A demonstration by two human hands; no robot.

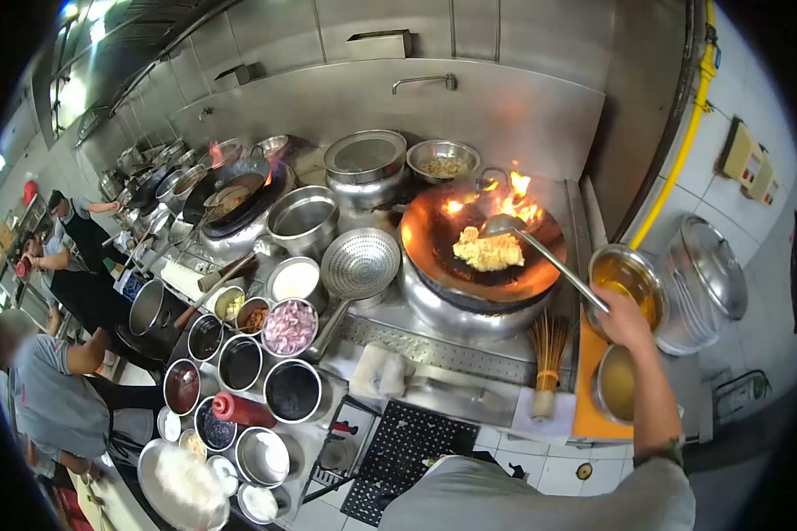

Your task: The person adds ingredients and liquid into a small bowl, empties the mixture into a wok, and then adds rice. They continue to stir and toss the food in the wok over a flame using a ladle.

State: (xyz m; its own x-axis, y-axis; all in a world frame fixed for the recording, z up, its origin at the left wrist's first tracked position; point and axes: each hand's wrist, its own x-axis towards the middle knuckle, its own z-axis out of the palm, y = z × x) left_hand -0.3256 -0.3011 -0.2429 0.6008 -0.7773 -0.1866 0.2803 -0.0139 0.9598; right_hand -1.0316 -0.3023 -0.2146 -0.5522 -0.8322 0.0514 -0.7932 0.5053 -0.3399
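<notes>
My right hand [622, 317] is closed around the long handle of a metal ladle [553, 259]. The ladle's bowl rests against a pale yellow, egg-like mass [487, 251] in a dark wok [425, 239]. Flames [521, 202] rise at the back of the wok, partly behind the ladle's bowl. Close to my right hand is a metal pot of golden liquid [639, 283]. My left hand does not show. A folded cloth [378, 370] lies at the front of the stove.
A bamboo brush [549, 354] stands near the stove's front edge. A perforated strainer [360, 264] lies left of the wok, beside a bowl of chopped onion [290, 327] and several ingredient containers. A red squeeze bottle [242, 410] lies among them. Several people work at far left.
</notes>
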